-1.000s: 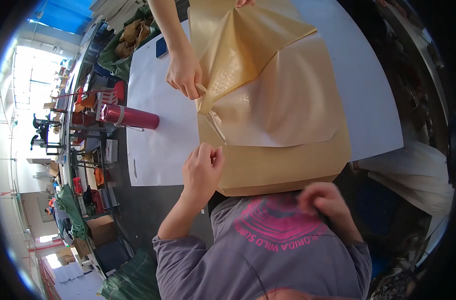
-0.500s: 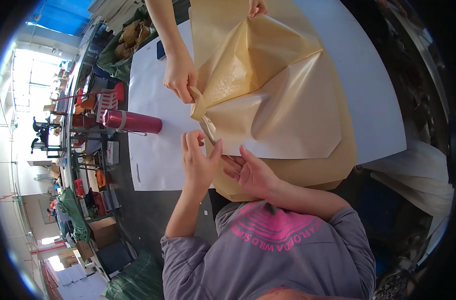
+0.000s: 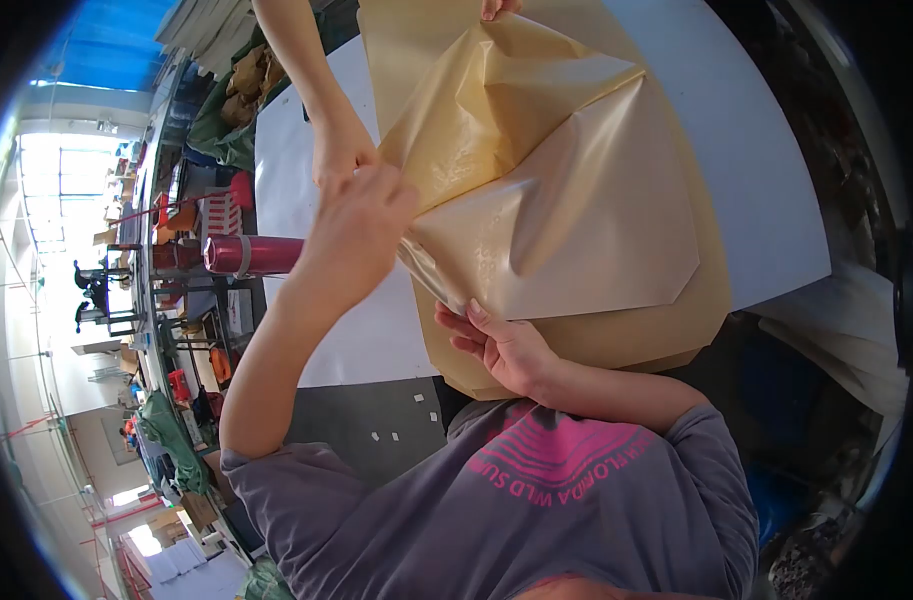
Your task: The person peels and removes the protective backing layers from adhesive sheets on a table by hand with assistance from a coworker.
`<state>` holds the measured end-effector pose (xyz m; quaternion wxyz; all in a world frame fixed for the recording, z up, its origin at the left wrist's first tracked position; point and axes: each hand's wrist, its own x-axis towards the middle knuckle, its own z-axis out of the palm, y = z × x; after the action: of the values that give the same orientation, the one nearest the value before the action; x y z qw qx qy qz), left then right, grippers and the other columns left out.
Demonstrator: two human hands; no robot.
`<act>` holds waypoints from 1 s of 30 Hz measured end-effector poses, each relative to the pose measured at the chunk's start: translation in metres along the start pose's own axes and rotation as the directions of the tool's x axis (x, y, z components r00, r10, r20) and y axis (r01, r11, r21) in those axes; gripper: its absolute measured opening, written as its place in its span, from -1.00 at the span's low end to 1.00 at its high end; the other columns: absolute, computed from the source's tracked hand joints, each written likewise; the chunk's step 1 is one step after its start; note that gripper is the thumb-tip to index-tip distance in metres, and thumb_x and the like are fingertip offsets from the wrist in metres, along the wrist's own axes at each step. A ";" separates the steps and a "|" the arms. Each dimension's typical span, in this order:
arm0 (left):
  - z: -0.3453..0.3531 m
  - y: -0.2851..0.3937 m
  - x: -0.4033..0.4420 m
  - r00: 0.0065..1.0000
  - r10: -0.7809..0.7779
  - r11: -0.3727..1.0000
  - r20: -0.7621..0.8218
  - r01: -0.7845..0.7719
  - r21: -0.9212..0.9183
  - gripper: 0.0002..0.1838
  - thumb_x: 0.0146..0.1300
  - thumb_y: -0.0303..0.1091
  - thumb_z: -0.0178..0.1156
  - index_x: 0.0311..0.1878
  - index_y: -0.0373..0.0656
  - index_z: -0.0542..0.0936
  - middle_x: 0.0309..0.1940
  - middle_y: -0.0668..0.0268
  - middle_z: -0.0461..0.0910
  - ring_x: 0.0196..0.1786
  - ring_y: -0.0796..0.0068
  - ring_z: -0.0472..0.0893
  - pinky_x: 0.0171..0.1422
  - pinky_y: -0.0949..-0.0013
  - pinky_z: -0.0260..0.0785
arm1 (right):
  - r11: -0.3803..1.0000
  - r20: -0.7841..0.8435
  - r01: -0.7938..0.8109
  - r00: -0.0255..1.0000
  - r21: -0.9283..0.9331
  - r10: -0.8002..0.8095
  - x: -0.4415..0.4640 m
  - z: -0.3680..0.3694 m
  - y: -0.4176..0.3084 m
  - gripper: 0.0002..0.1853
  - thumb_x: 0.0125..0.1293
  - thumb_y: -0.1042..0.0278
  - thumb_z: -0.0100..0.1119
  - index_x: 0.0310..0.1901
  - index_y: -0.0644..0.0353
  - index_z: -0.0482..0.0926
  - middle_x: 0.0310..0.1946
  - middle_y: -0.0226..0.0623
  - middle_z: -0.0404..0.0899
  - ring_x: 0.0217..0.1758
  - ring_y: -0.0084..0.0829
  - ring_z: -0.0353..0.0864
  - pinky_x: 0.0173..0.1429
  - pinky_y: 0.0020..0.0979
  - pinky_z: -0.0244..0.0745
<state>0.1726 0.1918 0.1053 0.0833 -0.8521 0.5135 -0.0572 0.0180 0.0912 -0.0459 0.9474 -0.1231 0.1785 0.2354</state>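
A glossy gold sheet (image 3: 596, 210), creased and partly folded over, lies on larger tan sheets (image 3: 616, 340). My left hand (image 3: 361, 225) is at its left corner, fingers curled in and slightly blurred, hiding the corner beneath them. Along the near edge, my right hand (image 3: 506, 350) pinches the sheet between the thumb on top and the fingers below. A co-worker's hand (image 3: 341, 145) touches or nearly touches my left fingers. The co-worker's other hand (image 3: 501, 8) grips the far edge of the gold sheet.
White sheeting (image 3: 351, 345) covers the table under the tan sheets. A red bottle (image 3: 261, 254) lies to the left. Behind it are a green sack (image 3: 216, 125) with brown material and cluttered shelving. White fabric (image 3: 836, 330) hangs at the right.
My left hand has moved up and left to the sheet's corner beside the co-worker's hand. My right hand has swung in from the right and closed on the near edge.
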 end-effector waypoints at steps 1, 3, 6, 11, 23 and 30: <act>0.000 0.000 -0.002 0.997 -0.079 0.996 -0.008 0.079 -0.050 -0.89 0.07 -0.42 0.16 -0.31 -0.13 0.48 -0.32 0.31 0.44 -0.12 0.29 0.47 -0.03 0.20 0.23 | 1.000 0.015 0.006 1.000 -0.012 -0.006 0.000 -0.001 0.000 -0.67 0.40 0.16 0.02 0.13 0.07 0.43 0.09 -0.44 0.51 0.23 -0.50 0.45 0.11 -0.44 0.36; -0.003 0.007 -0.013 0.971 -0.237 0.961 -0.015 0.232 -0.149 -0.84 0.10 -0.34 0.22 -0.30 -0.14 0.48 -0.34 0.28 0.45 -0.18 0.23 0.49 -0.10 0.18 0.28 | 0.999 0.047 0.020 0.999 -0.039 -0.018 0.001 -0.001 0.000 -0.65 0.40 0.14 0.03 0.14 0.05 0.43 0.10 -0.45 0.51 0.23 -0.51 0.44 0.10 -0.44 0.35; 0.007 0.044 -0.030 0.992 -0.125 0.974 -0.029 0.117 -0.192 -0.73 0.08 -0.22 0.28 -0.31 -0.17 0.46 -0.38 0.24 0.45 -0.27 0.19 0.51 -0.22 0.18 0.32 | 0.998 0.091 0.065 0.994 -0.007 -0.064 0.002 0.000 0.001 -0.65 0.39 0.13 0.03 0.13 0.04 0.44 0.09 -0.45 0.52 0.22 -0.51 0.44 0.09 -0.44 0.34; 0.026 0.061 -0.041 0.936 -0.330 0.902 0.120 0.350 -0.252 -0.73 0.04 -0.27 0.29 -0.32 -0.21 0.45 -0.38 0.22 0.44 -0.31 0.21 0.52 -0.23 0.19 0.37 | 0.992 0.069 0.116 0.991 -0.057 -0.112 0.004 0.003 0.004 -0.65 0.38 0.14 0.06 0.13 0.05 0.44 0.06 -0.46 0.53 0.17 -0.51 0.44 0.06 -0.39 0.33; 0.027 0.061 -0.055 0.875 -0.483 0.789 0.023 0.446 -0.423 -0.89 0.01 -0.56 0.16 -0.37 -0.28 0.44 -0.46 0.27 0.45 -0.44 0.45 0.46 -0.38 0.39 0.33 | 0.995 0.034 0.085 0.996 0.057 -0.087 0.005 0.005 0.003 -0.65 0.39 0.12 0.05 0.10 0.10 0.45 0.03 -0.43 0.52 0.12 -0.52 0.46 0.07 -0.40 0.31; 0.091 0.094 -0.094 0.491 -0.871 0.119 0.011 0.233 -0.965 -0.93 0.25 -0.60 0.02 -0.36 -0.27 0.44 -0.45 0.52 0.32 -0.43 0.80 0.23 -0.37 0.67 0.06 | 0.991 0.122 0.100 0.986 0.087 -0.110 0.009 -0.010 0.014 -0.67 0.42 0.21 0.00 0.13 0.15 0.42 0.00 -0.40 0.51 0.10 -0.52 0.46 0.08 -0.37 0.35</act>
<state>0.0643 0.2397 -0.0037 -0.5703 -0.8168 0.0628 -0.0602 0.0157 0.1039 -0.0610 0.9720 -0.0788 0.1210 0.1852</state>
